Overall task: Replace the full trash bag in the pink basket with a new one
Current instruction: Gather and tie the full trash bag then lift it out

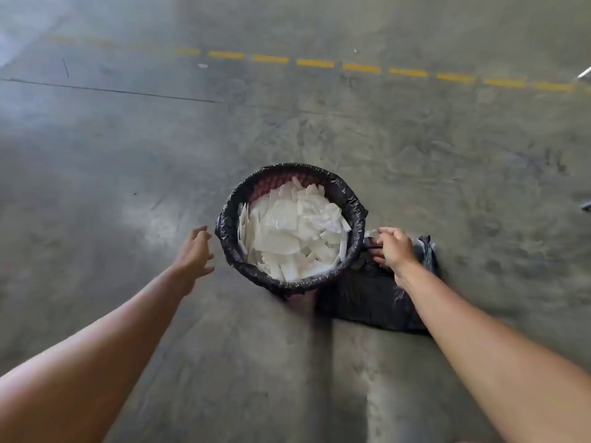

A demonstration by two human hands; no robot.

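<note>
The right hand (395,249) was clenched just right of the basket (287,183), its fingers closed on the top edge of a folded black bag (367,295). What exactly the fingers pinched could not be told; a pale scrap showed at the knuckles. The left hand (195,251) hovered just left of the basket, fingers spread and released, touching nothing.

The folded bag lay flat on the floor (128,155), touching the basket's right side and extending toward the person.

The basket stood upright on the floor between the two hands. Its pink weave showed only on the far inner wall. A black liner (347,199) was folded over the whole rim. White paper scraps (291,228) filled the liner nearly to the rim.

Beyond the basket, well apart, a dashed yellow line (315,63) crossed the floor.
</note>
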